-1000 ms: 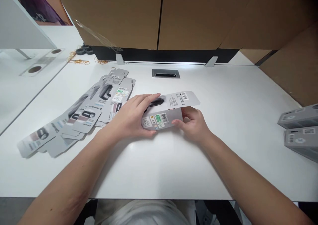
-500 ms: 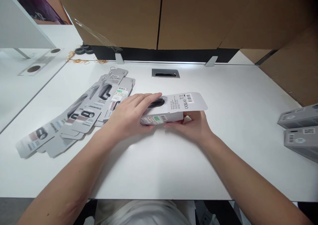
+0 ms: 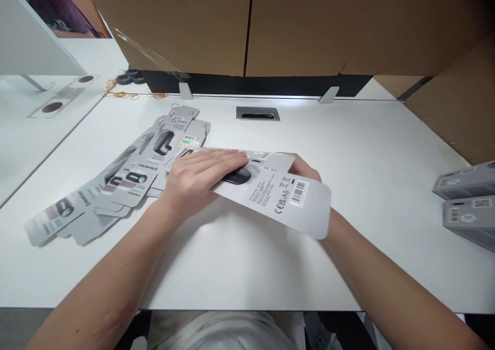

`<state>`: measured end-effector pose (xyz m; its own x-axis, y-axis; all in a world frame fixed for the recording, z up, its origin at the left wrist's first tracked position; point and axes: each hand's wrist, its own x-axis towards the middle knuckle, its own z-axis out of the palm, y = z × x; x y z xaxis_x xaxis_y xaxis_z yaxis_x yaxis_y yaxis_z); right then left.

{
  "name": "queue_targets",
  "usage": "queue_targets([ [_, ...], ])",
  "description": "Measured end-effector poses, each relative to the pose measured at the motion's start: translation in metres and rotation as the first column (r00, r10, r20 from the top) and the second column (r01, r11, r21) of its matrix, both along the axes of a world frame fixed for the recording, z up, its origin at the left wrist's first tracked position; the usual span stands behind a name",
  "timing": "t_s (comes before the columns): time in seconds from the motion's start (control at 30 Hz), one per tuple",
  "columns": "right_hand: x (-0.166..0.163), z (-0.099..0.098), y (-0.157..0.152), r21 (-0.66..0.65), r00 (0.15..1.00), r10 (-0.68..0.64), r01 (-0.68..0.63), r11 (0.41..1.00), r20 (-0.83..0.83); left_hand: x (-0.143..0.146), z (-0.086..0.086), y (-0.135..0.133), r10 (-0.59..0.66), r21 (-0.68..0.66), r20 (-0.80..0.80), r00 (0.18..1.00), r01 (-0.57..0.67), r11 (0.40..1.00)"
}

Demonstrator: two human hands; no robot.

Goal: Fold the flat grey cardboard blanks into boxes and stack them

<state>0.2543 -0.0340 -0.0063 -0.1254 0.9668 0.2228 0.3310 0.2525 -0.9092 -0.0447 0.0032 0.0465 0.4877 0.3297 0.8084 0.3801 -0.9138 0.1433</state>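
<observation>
A grey printed folding carton (image 3: 257,187) is held above the white table, with a black device pictured on it and a long barcoded end flap sticking out to the right. My left hand (image 3: 203,177) grips its left part, fingers together across the top and thumb out of sight. Behind the right end, my right hand (image 3: 307,167) is closed on the carton's far side; the panels hide most of its fingers. Close to my left hand lies a fanned pile of flattened cartons (image 3: 131,177) of the same print.
Two grey cartons (image 3: 469,218) stand at the right edge of the table (image 3: 386,185). Brown cardboard (image 3: 309,25) rises along the back. A metal cable port (image 3: 258,114) is set into the tabletop. Rubber bands (image 3: 127,95) and dark round items (image 3: 129,77) lie at the back left.
The carton has turned and tilted, so its long end flap now points down toward me on the right. My right hand has moved from below the near side to behind the carton.
</observation>
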Motion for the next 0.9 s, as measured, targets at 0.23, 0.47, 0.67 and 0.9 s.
queue_targets([
  [0.23, -0.003, 0.019, -0.003, 0.273, 0.994, -0.106, 0.108, 0.956, -0.023, -0.009, -0.003, 0.001, -0.049, -0.061, -0.052, 0.997, 0.045, 0.997],
  [0.47, 0.0, 0.012, -0.002, 0.439, 0.987, 0.077, -0.133, 0.888, 0.142, -0.003, -0.012, 0.004, -0.011, -0.086, -0.163, 0.986, -0.003, 0.996],
  [0.67, 0.004, 0.013, -0.003, 0.488, 0.988, 0.086, -0.138, 0.862, 0.128, -0.013, -0.021, 0.016, 0.206, -0.158, -0.185, 0.961, -0.236, 0.959],
  [0.9, 0.005, 0.015, -0.004, 0.54, 0.99, 0.036, -0.103, 0.835, 0.133, -0.017, -0.022, 0.016, 0.225, -0.153, -0.109, 0.968, -0.24, 0.959],
])
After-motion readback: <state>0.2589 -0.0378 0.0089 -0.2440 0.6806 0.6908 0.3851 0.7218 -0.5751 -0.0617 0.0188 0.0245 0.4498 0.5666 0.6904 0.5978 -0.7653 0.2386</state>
